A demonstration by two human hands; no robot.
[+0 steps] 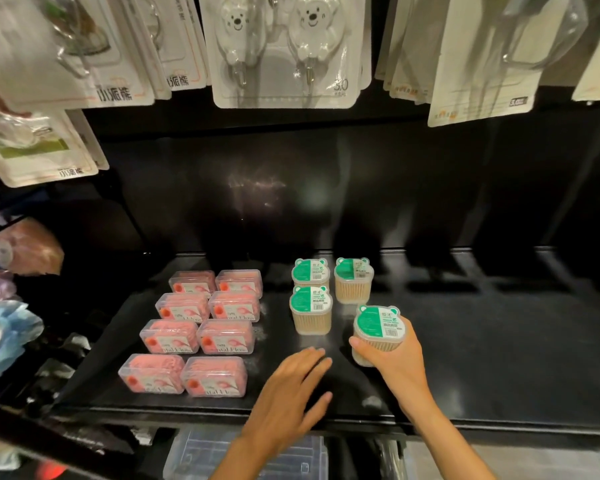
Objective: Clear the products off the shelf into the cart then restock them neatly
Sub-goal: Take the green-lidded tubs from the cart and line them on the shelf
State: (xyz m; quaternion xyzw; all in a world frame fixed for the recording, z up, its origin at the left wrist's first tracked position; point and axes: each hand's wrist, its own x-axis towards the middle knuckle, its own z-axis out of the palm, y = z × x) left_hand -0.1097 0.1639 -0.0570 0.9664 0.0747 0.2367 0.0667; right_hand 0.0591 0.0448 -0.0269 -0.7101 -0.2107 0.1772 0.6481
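Right hand grasping a green-lidded swab tub at the front of the black shelf, tub base seemingly on or just above the surface; left hand released, fingers straight, hovering blurred near the shelf front and holding nothing. Three more green-lidded tubs standing upright behind, two in a column, one beside; eight pink floss boxes in two tidy columns to the left. Likely risks: setting the held tub out of line with the tub behind it, spoiling the grid; nudging the near tub with knuckles and toppling it, being tall and light; sweeping the loose left hand into the nearest floss box; sliding on the glossy shelf.
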